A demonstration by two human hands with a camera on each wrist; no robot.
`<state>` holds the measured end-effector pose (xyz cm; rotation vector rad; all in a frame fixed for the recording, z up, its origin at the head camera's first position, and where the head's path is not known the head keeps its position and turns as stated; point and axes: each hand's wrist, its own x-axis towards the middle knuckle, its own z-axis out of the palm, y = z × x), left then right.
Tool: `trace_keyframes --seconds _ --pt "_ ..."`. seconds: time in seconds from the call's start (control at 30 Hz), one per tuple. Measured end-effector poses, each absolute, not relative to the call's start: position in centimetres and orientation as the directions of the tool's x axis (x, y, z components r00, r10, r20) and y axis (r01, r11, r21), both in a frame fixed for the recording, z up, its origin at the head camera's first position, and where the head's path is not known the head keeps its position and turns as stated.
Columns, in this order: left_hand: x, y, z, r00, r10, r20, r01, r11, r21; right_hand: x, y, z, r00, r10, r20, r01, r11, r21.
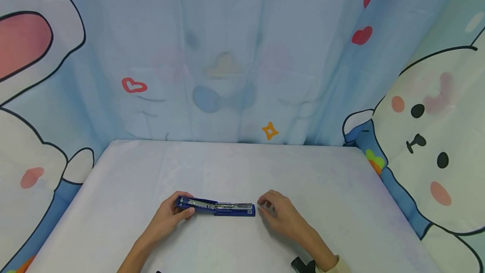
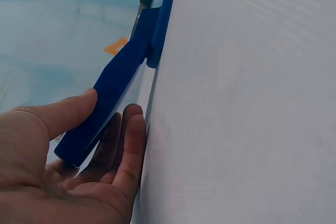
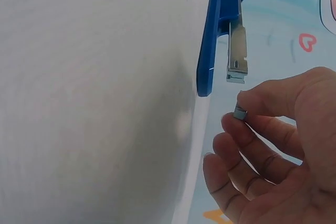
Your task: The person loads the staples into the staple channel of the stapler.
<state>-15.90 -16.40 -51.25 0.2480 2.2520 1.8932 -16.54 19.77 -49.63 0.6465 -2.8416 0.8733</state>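
Observation:
A blue stapler (image 1: 217, 207) lies opened out, its metal staple channel (image 3: 238, 48) showing. My left hand (image 1: 170, 213) grips the lifted top arm of the stapler at its left end, thumb (image 2: 79, 108) on one side and fingers behind. The stapler's base (image 3: 209, 45) is at the table surface. Between thumb and index finger, my right hand (image 1: 278, 214) pinches a small grey strip of staples (image 3: 240, 112). That hand is just right of the stapler's end, with the strip a short gap from the channel's tip; its other fingers are loosely curled.
A white-covered table (image 1: 322, 180) spreads under both hands. Behind it hangs a light blue cartoon curtain (image 1: 223, 33). A black object (image 1: 303, 265) shows at the right wrist, beside a pale sleeve (image 1: 338, 266).

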Motion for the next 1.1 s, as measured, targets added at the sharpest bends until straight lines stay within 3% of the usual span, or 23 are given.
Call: trace_keyframes --seconds 1.1 --pt "-15.8 -16.0 -51.3 -0.973 0.223 -0.06 -0.014 0.203 0.979 -16.6 18.5 -50.0 -0.896 -0.344 0.281 -0.444 0.729 -0.521"
